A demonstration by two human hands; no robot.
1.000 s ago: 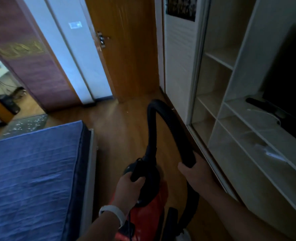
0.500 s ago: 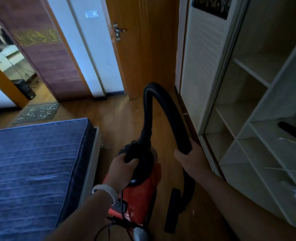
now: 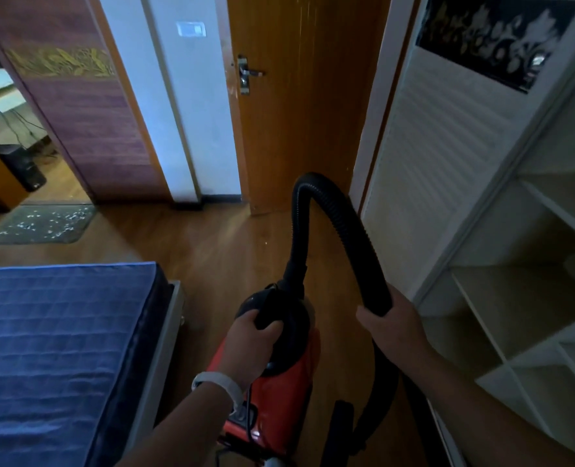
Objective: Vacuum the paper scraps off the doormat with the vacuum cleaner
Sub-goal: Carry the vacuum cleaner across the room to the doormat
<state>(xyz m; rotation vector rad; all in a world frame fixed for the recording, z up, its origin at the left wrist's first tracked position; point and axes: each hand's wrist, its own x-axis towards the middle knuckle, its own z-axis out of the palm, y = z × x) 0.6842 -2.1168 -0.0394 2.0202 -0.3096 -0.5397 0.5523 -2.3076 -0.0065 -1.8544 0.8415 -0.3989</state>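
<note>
Beside the bed point(image 3: 60, 348), the left hand point(image 3: 249, 345) grips the red vacuum cleaner point(image 3: 286, 399) by its black handle, and the right hand point(image 3: 394, 328) holds the hose point(image 3: 345, 227). Well ahead by the doorway lies the doormat point(image 3: 77, 235), strewn with paper scraps point(image 3: 60, 219).

Paper scraps point(image 3: 55, 220) litter grey doormat point(image 3: 26, 238), far from red vacuum cleaner point(image 3: 279, 399).

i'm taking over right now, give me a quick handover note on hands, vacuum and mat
Left hand: grips the black top handle of the red canister vacuum cleaner.
Right hand: grips the black ribbed hose; the black floor nozzle hangs low beside the canister.
Grey doormat: ahead to the left, past the blue mattress, with white paper scraps scattered on it.
Done: vacuum in hand.
Left: reach the mat and vacuum up every scrap.
</note>
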